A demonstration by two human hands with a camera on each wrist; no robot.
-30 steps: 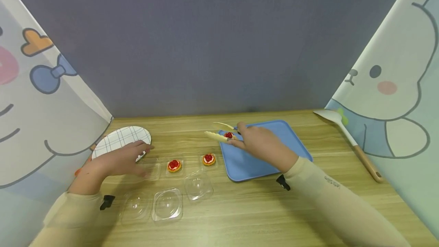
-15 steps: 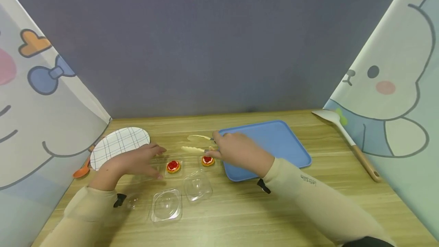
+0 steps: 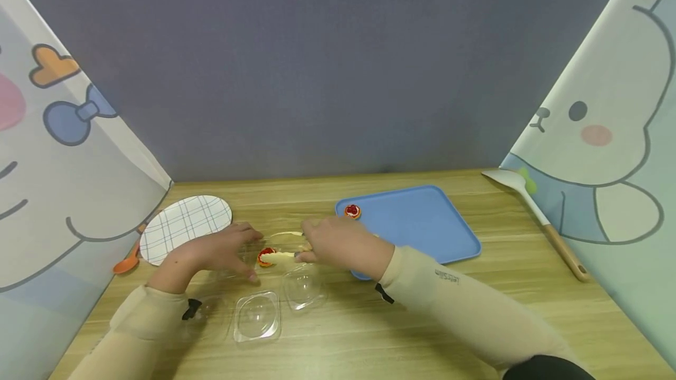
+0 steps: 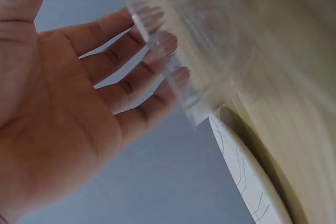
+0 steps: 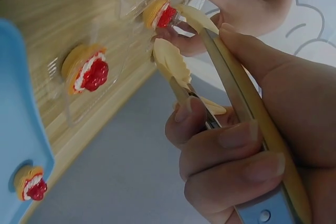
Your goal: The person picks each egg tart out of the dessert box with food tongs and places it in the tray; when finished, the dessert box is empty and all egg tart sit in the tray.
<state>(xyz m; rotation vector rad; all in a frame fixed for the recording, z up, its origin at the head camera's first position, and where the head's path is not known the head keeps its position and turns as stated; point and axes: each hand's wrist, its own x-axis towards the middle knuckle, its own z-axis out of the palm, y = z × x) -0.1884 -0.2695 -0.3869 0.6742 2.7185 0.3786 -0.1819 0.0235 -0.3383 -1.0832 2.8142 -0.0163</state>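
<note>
My right hand (image 3: 343,245) grips the tongs (image 5: 170,64), whose cream scalloped tips stand apart. In the head view, one tip overlaps the leftmost berry tart (image 3: 262,258); the right wrist view puts both tips close to it, though contact is unclear. My left hand (image 3: 224,254) is beside that tart, its fingers extended against the edge of a clear plastic container (image 4: 181,87). A middle tart (image 5: 84,66) sits in another clear container and is hidden behind my right hand in the head view. One more tart (image 3: 352,211) rests on the blue tray (image 3: 412,227), at its back left corner.
Several clear domed plastic containers (image 3: 257,316) lie in front of the tarts. At the back left are a checked oval plate (image 3: 185,224) and an orange spoon (image 3: 127,264). A white ladle with a wooden handle (image 3: 560,245) lies along the right wall.
My right hand has carried the tongs leftward from the blue tray, past the middle tart, to the leftmost tart. The tray tart stays behind. My left hand has shifted a little right.
</note>
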